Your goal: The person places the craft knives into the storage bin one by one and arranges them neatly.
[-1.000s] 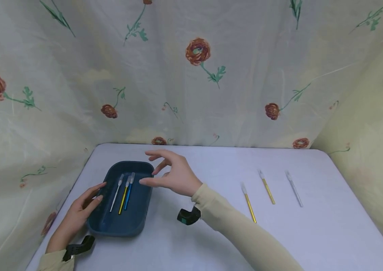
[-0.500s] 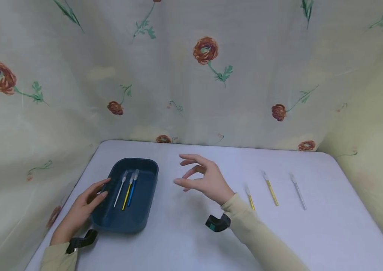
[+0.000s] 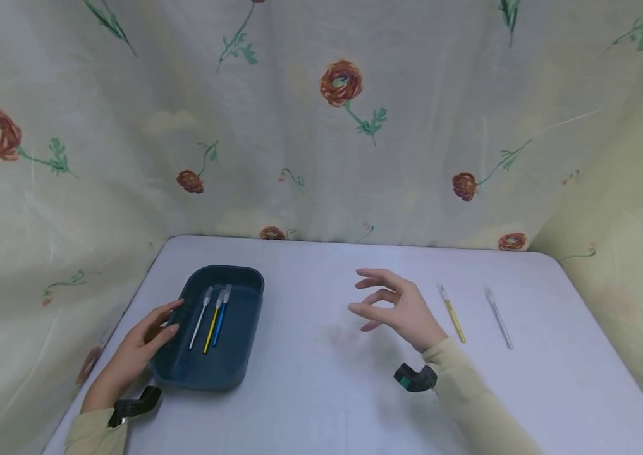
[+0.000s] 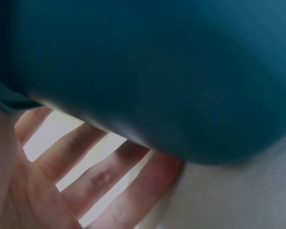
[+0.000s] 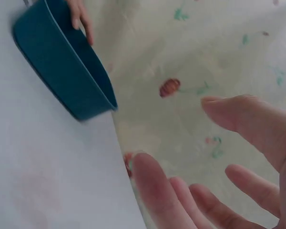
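My left hand holds the left wall of a dark blue tray, its thumb at the rim and its fingers along the outside in the left wrist view. Inside lie three slim, pen-shaped craft knives with clear caps: a silver one, a yellow one and a blue one. My right hand hovers over the table with nothing in it, fingers bent and thumb apart from them. Just right of it lie a yellow capped knife and a silver one.
The white table has rounded far corners. A curtain printed with flowers hangs around its back and sides. Each wrist wears a black device, such as the right wrist device.
My right hand has moved from over the tray to the right across the table, and now covers a second yellow knife seen earlier. The left hand stays at the tray.
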Motion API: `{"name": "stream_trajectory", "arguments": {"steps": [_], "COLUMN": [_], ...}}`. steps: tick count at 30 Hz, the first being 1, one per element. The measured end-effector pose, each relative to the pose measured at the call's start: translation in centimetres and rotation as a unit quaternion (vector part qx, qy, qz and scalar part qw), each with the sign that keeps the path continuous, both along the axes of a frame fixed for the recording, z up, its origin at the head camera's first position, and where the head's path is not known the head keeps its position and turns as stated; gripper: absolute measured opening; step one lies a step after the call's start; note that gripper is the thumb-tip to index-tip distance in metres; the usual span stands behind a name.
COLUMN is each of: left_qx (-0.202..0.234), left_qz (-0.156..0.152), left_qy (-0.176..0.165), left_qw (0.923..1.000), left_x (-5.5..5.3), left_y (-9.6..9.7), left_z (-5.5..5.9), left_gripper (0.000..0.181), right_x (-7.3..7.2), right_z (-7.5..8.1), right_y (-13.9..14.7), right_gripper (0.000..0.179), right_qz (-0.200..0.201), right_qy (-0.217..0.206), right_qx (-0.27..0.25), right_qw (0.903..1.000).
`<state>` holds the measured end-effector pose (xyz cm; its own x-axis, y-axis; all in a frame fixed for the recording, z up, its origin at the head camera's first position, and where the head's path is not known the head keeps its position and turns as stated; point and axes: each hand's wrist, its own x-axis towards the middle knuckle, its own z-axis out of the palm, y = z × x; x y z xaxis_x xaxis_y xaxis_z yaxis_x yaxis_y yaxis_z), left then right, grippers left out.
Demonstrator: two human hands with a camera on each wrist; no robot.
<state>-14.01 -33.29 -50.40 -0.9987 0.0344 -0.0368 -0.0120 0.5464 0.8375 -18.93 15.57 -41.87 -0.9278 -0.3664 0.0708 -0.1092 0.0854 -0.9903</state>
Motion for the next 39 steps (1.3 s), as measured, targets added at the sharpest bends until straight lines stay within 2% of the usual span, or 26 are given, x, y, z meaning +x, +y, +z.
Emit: {"name": "stream_trajectory", "arguments": {"steps": [4, 7, 13, 18, 31, 39], "left_qx": [0.002, 0.006, 0.001, 0.0, 0.014, 0.009], "left_qz": [-0.001, -0.001, -0.002, 0.001, 0.013, 0.021], "left_qy": [-0.001, 0.002, 0.008, 0.006, -0.007, -0.013], "left_qw": [1.0, 1.0, 1.0, 1.0, 0.9998, 0.9997], "left_x": [0.1, 0.2, 0.1, 0.0, 0.2, 0.1], "left_y": [-0.1, -0.2, -0.1, 0.0, 0.1, 0.2], "left_z": [-0.1, 0.0, 0.3, 0.3, 0.0, 0.1], "left_gripper": [0.057, 0.057, 0.056, 0.057, 0.058, 0.059], "right_x": [0.2, -0.1, -1.0, -1.4, -0.8, -0.6], "right_z": [0.8, 0.7, -1.5, -3.2, -5.3, -6.3], "right_y": [1.9, 3.5, 6.6, 8.4, 10.8, 11.4], "right_gripper": [0.06, 0.061, 0.062, 0.06, 0.059, 0.062], "right_qz": [-0.016, -0.027, -0.025, -0.012, -0.024, -0.027], "right_qy": [-0.006, -0.006, -0.016, -0.016, -0.014, -0.012], "right_qx": [0.008, 0.03, 0.076, 0.091, 0.148, 0.139], "right_qw": [0.9998, 0.9992, 0.9966, 0.9956, 0.9886, 0.9898]}}
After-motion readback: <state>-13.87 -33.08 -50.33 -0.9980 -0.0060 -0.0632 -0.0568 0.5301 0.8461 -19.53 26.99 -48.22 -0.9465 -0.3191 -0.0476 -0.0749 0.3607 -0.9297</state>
